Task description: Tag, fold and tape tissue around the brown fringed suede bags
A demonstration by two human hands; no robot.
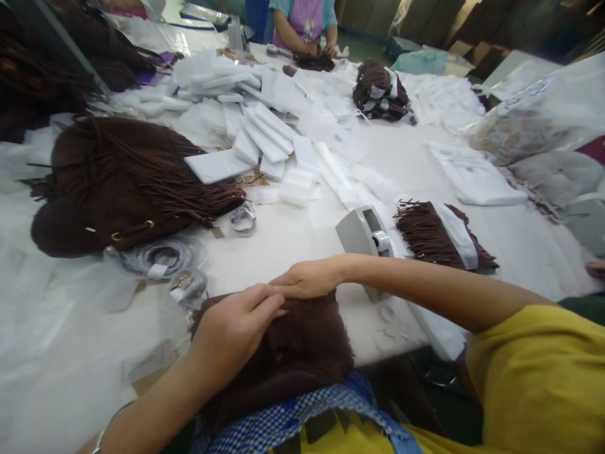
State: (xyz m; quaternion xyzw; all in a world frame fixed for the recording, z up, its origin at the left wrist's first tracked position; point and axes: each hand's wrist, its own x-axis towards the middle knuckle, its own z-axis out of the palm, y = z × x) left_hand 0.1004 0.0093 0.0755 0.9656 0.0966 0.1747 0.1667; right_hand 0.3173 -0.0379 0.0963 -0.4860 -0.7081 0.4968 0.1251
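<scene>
In the head view, a dark brown fringed bag (302, 343) lies folded at the table's near edge, against my body. My left hand (243, 315) is closed on its upper left part, thumb resting across the brown material. From the right, my right hand (307, 279) is closed at the bag's far edge. The fingers of both hands meet and overlap there, so the right fingertips are partly hidden. Just beyond my right forearm stands a grey tape dispenser (352, 230). Two coils of clear-wrapped strap (163, 257) lie left of the bag.
A larger brown fringed bag (118, 183) lies at left. White foam pieces (265, 132) are heaped mid-table. A wrapped fringed bundle (425, 236) sits right, another dark bundle (380, 91) farther back. A white plastic packet (475, 173) lies right. A person (305, 28) works across the table.
</scene>
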